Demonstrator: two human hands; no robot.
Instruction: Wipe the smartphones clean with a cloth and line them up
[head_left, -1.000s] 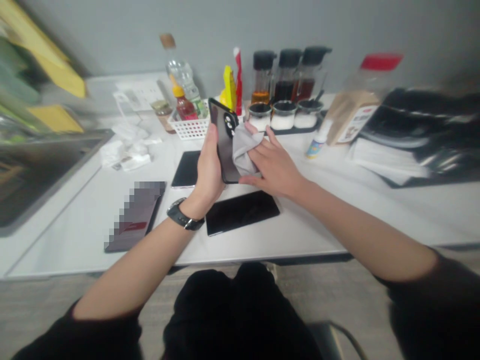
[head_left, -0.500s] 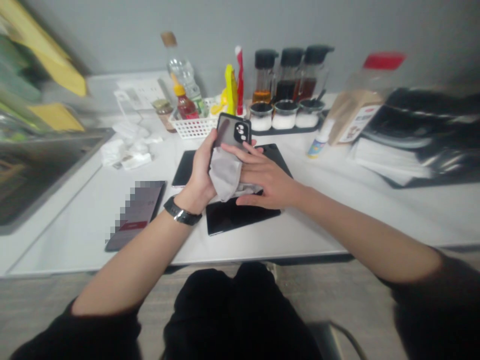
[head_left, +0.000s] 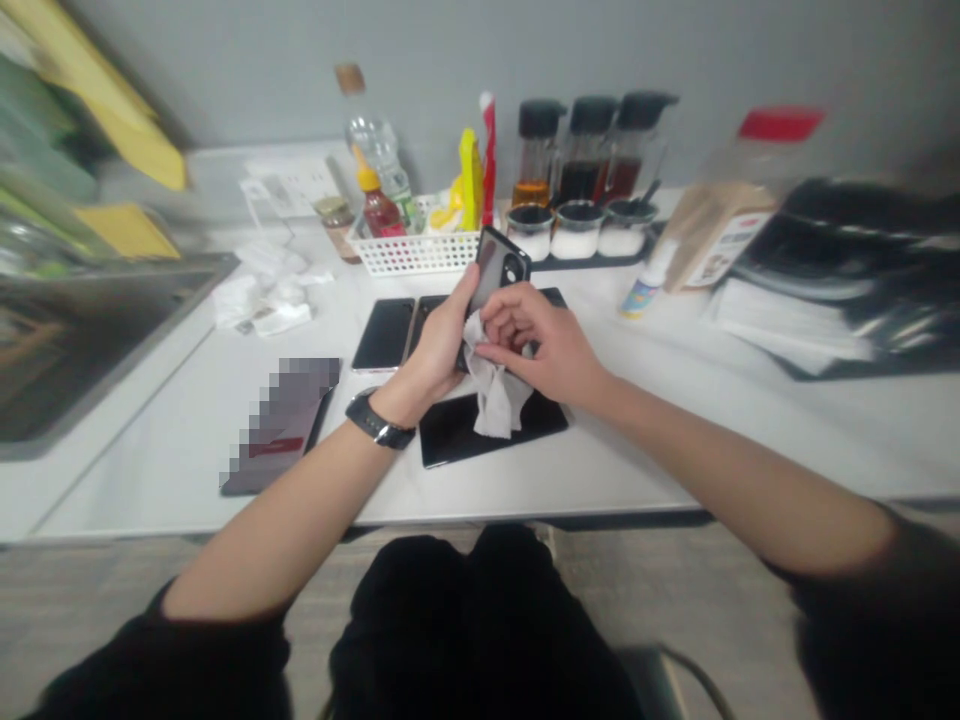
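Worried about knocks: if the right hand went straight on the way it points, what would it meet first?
The right hand would probably meet the grey cloth its fingers seem to grip, then the phone in the left hand; depth is unclear.

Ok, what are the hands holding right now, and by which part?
The left hand grips a smartphone around its lower half, camera end up. The right hand pinches a grey cloth by its gathered upper part, the rest hanging down.

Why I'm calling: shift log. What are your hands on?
Left hand gripping smartphone; right hand pinching grey cloth against it; black tablet beneath.
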